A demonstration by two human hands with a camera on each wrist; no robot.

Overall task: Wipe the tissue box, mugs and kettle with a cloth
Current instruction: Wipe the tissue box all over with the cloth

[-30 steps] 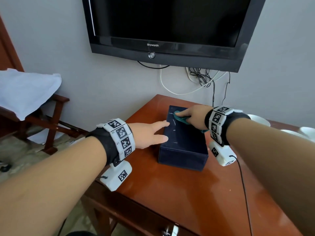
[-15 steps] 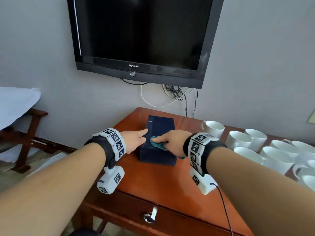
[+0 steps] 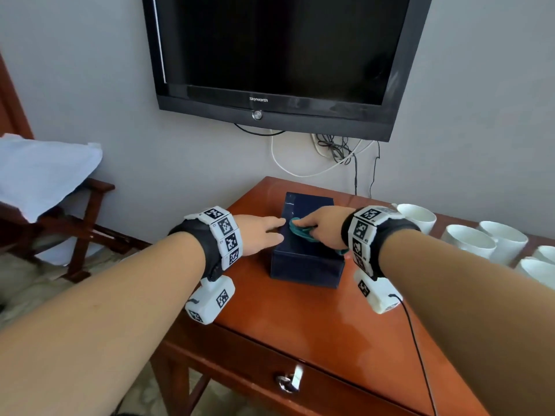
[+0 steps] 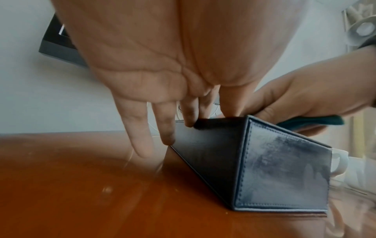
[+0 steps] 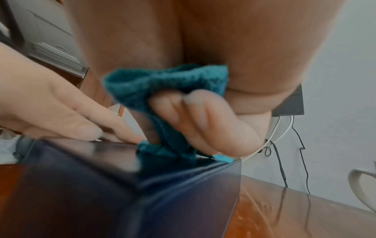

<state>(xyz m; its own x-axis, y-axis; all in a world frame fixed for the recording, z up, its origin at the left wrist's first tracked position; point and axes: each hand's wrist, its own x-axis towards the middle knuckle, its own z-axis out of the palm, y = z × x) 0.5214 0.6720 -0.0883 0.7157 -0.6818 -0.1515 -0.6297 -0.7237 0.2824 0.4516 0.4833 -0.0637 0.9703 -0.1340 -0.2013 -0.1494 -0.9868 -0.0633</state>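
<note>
While straight left fingers [image 4: 168, 127] steady the tissue box [image 3: 306, 265], curled right fingers [image 5: 195, 112] grip the cloth [image 5: 162, 83].

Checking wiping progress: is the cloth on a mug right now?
No, the right hand presses the cloth on the tissue box; mugs stand apart.

Head camera looks down and forward over both forearms at the table [image 3: 315, 325] and wall. Each of the 2 wrist cameras sits low and very close, peering along its palm; all 3 views share the tissue box [image 3: 306, 265].
</note>
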